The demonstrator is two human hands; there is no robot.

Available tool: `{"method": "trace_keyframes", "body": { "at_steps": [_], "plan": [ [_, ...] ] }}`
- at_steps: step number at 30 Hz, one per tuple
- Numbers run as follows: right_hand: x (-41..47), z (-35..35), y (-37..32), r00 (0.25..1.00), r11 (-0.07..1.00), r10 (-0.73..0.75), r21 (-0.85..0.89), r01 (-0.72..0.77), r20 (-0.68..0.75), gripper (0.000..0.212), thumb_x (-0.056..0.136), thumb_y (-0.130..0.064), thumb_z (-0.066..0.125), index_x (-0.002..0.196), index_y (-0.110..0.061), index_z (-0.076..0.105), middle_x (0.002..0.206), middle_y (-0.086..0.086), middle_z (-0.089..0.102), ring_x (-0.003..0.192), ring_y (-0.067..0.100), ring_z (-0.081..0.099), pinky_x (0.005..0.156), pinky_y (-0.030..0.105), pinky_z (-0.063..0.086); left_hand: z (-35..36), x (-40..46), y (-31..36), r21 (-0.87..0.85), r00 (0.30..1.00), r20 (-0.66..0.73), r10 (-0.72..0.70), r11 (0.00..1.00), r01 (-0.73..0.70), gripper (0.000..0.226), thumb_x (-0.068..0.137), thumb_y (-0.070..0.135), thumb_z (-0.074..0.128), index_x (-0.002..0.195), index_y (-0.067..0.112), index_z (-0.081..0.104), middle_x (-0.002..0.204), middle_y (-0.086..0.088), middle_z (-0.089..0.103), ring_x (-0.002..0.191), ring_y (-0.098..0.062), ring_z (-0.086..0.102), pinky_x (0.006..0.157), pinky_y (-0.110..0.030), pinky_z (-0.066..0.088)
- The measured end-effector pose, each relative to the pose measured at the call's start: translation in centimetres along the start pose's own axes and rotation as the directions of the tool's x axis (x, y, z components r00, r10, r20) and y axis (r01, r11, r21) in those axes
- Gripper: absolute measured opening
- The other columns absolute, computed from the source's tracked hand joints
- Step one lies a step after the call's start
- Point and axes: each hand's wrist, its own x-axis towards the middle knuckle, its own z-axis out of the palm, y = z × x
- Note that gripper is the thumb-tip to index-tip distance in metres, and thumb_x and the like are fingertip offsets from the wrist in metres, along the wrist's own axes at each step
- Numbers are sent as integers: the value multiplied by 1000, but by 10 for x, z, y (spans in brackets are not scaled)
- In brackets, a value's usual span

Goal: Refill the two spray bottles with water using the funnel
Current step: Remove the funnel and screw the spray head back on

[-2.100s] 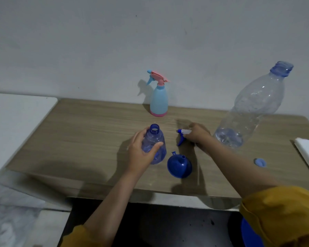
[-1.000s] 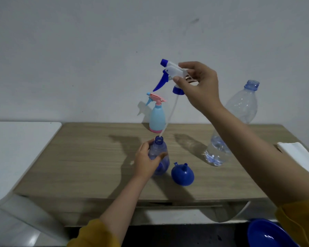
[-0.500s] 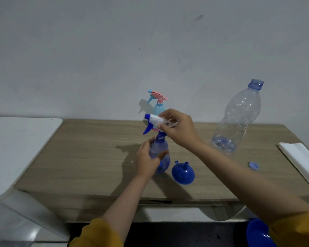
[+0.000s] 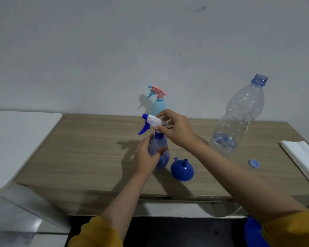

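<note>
While seated on the wooden surface (image 4: 89, 148) near its front middle, looks light and thin-walled, that translucent blue spray bottle (image 4: 159, 152); likely to dent under a hard squeeze and slick if wet, so best taken round the belly. Wrapped round that belly from the left: left hand (image 4: 146, 157), fingers curled, steadying. Just above, on the neck, white-and-blue trigger head (image 4: 151, 123), stiff plastic, pinched at the rear by right hand (image 4: 177, 129); probably mid-screwing, best turned at the collar. Behind, against the wall, second spray bottle (image 4: 158, 104), pale blue with pink trigger, capped, untouched. Just right of the held bottle, upside-down blue funnel (image 4: 182, 169), close enough to knock. Further right, big clear water bottle (image 4: 239, 118), open, nearly empty, tippy; then its loose cap (image 4: 254, 164) and a folded white cloth (image 4: 303, 161) at the edge.
</note>
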Motion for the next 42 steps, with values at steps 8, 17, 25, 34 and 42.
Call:
{"method": "trace_keyframes", "body": {
  "at_steps": [8, 17, 25, 34, 42],
  "plan": [
    [-3, -1, -5, 996, 993, -78, -90, 81, 38, 42, 77, -23, 78, 113, -17, 57, 104, 2, 66, 82, 12, 57, 71, 24, 49, 0, -1, 1, 31, 999, -27, 24, 999, -23, 61, 71, 29, 80, 125, 18, 54, 115, 10, 57, 107, -2, 52, 88, -19, 45],
    [-9, 8, 4, 989, 989, -134, -69, 130, -55, 40, 79, -22, 75, 115, -15, 57, 108, 3, 66, 92, 15, 60, 78, 30, 54, 1, -2, 1, 20, 1000, -18, 15, 1000, -15, 61, 71, 27, 81, 125, 19, 54, 118, 7, 59, 108, -2, 53, 87, -18, 45],
    [-12, 15, 8, 973, 978, -206, -67, 200, -106, 43, 78, -14, 76, 117, -8, 57, 104, 9, 67, 88, 19, 63, 77, 29, 56, 1, -1, 2, 18, 1000, -25, 12, 1000, -12, 59, 69, 33, 80, 122, 20, 55, 115, 7, 61, 108, -8, 56, 90, -27, 50],
    [-33, 26, 23, 972, 891, 232, 395, -223, 25, 50, 79, -18, 76, 125, -13, 56, 114, -1, 65, 107, 12, 61, 97, 36, 51, 2, 0, -3, 22, 999, -37, 4, 1000, -3, 63, 68, 38, 79, 123, 18, 57, 117, 3, 62, 110, -13, 56, 91, -41, 51],
    [-31, 35, 22, 946, 789, 324, 551, -270, 0, 35, 70, -7, 82, 96, -14, 60, 97, 3, 68, 93, 14, 66, 84, 25, 55, 2, 1, -3, 6, 999, -32, 40, 999, -40, 55, 72, 24, 79, 122, 17, 57, 114, 4, 63, 106, -10, 59, 88, -36, 52]
  ]
}}
